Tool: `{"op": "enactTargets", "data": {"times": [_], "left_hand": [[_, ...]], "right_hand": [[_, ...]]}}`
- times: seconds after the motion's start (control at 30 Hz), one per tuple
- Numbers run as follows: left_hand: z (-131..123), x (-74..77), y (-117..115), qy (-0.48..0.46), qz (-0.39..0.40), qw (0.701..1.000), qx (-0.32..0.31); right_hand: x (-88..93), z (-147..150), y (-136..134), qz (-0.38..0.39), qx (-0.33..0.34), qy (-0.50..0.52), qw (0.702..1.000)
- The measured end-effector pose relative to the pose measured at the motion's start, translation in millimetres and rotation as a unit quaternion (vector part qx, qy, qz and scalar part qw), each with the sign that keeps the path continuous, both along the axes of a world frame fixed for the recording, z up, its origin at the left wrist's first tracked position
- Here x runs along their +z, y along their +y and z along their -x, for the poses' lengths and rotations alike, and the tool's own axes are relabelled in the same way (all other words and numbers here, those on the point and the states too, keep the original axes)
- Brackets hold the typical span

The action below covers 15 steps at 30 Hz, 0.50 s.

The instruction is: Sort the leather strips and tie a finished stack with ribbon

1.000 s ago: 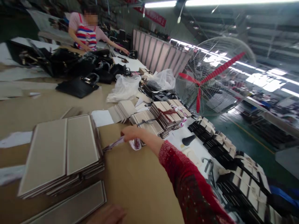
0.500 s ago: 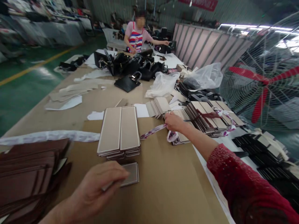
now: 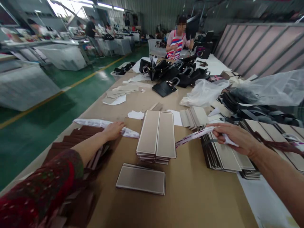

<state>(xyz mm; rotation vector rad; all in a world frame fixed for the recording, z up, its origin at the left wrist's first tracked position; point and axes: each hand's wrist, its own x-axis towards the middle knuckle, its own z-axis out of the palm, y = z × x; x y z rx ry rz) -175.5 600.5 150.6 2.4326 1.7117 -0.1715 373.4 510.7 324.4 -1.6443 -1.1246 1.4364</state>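
A patterned white-and-purple fabric strip (image 3: 129,133) runs beneath a stack of beige panels with dark edges (image 3: 148,133) and comes out on both sides. My right hand (image 3: 231,136) is closed on the strip's right end, lifted above the table, with a short tail hanging from the fingers. Over the left length of the strip, my left hand (image 3: 114,130) has its fingers bent down onto the fabric; the fingertips are partly hidden. Nearer to me, a small pile of the same panels (image 3: 141,179) lies crosswise on brown board.
Brown panels (image 3: 78,136) lie under my left arm. Bundled panel stacks (image 3: 225,155) stand at the right. Farther back are a clear plastic bag (image 3: 204,91) and black handbags (image 3: 165,87). A co-worker (image 3: 177,42) in a striped apron stands at the far end.
My left hand has left the small panel pile and reached forward to the strip's left length. My right hand has drawn the strip's right end outward. The view has turned left.
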Motion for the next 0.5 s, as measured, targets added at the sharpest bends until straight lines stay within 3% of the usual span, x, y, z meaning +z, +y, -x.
{"op": "enactTargets", "data": {"times": [0.2, 0.5], "left_hand": [[-0.3, -23.9, 11.0, 0.057, 0.041, 0.997, -0.012], [-2.9, -28.0, 6.0, 0.024, 0.047, 0.997, 0.052]], "right_hand": [[9.3, 17.2, 7.7, -0.047, -0.051, 0.015, 0.997], [15.3, 37.4, 10.9, -0.083, -0.085, 0.007, 0.993]]}}
